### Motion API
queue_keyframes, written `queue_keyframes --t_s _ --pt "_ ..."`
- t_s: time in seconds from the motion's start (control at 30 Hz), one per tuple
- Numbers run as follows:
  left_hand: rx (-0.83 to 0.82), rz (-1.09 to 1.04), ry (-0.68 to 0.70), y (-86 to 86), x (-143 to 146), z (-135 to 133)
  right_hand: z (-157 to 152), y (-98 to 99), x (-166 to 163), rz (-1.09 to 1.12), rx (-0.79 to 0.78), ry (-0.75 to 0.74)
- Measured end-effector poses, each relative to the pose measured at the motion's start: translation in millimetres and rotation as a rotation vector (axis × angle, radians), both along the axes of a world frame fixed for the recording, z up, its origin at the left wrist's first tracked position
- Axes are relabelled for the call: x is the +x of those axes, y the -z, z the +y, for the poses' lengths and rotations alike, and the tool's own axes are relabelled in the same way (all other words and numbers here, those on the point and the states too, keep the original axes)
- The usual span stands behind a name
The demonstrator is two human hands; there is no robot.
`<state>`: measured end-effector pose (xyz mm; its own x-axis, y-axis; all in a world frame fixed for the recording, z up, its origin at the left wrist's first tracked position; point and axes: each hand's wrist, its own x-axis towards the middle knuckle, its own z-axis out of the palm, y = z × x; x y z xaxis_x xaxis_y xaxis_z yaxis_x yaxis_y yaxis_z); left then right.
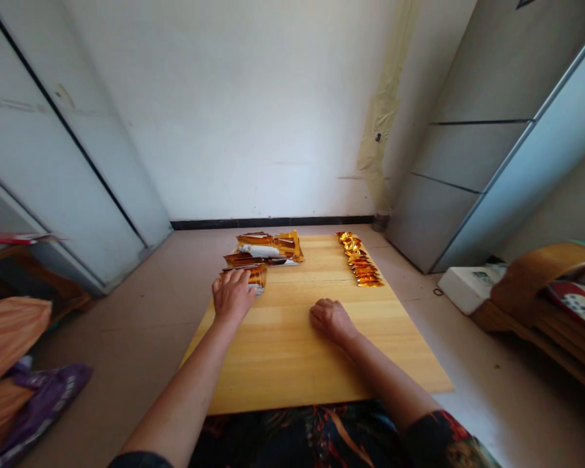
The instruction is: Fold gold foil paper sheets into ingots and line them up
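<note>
A low wooden table (297, 364) stands in front of me. My left hand (231, 296) reaches to the table's left side, its fingers laid over a small stack of gold foil sheets (258, 276). Behind that stack lies a loose pile of gold foil papers (270, 248) with a white piece on top. My right hand (330, 320) rests on the bare wood near the middle, fingers curled into a loose fist with nothing visible in it. A row of folded gold foil pieces (361, 260) runs along the far right of the table.
White walls surround the table, with a grey cabinet (468, 195) at right. A wooden chair (546, 286) and a white box (465, 286) sit on the floor at right. Orange cloth (7, 338) and a purple bag (43, 403) lie at left.
</note>
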<state>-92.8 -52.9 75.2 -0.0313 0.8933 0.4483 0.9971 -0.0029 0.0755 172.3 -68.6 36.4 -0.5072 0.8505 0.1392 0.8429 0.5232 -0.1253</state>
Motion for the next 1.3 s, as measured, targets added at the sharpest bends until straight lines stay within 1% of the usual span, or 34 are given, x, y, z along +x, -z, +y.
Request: queue_keyframes --t_s 0.1,0.17,0.27,0.4,0.53,0.63,0.8,0.9,1.0,1.07,1.13,1.3 --pt "-0.185 0.042 -0.039 4.1 -11.2 8.1 0.3 3.8 -6.0 0.014 0.018 0.003" --pt "-0.262 0.043 -0.048 8.0 -14.7 11.0 -0.1 6.5 -7.3 0.022 0.035 0.016" --pt "-0.296 0.022 -0.035 9.9 -18.1 12.7 -0.9 10.1 -7.1 0.038 0.056 0.022" --pt "-0.346 -0.021 -0.023 4.4 -23.8 16.2 -1.6 13.3 -6.6 0.048 0.065 0.023" --pt "-0.485 -0.074 0.006 -3.0 -28.7 24.0 -0.9 16.1 -7.4 0.052 0.078 0.045" --pt "-0.557 -0.045 0.043 -4.8 -30.6 29.2 0.4 18.3 -7.6 0.056 0.086 0.046" --pt "-0.625 0.026 0.098 -0.1 -34.1 31.5 0.7 19.8 -7.0 0.063 0.099 0.036" --pt "-0.62 0.079 0.096 2.6 -36.0 30.7 0.0 19.0 -7.0 0.06 0.096 0.043" --pt "-0.552 0.123 0.099 3.9 -37.7 30.9 -0.1 18.9 -7.1 0.056 0.096 0.045" --pt "-0.507 0.113 0.095 5.4 -39.8 32.2 0.2 19.7 -7.1 0.057 0.098 0.042" --pt "-0.472 0.064 0.089 8.0 -43.3 33.9 0.5 20.4 -7.1 0.059 0.099 0.038" --pt "-0.412 -0.147 0.132 16.0 -53.3 35.6 -0.5 19.5 -6.4 0.062 0.09 0.039"
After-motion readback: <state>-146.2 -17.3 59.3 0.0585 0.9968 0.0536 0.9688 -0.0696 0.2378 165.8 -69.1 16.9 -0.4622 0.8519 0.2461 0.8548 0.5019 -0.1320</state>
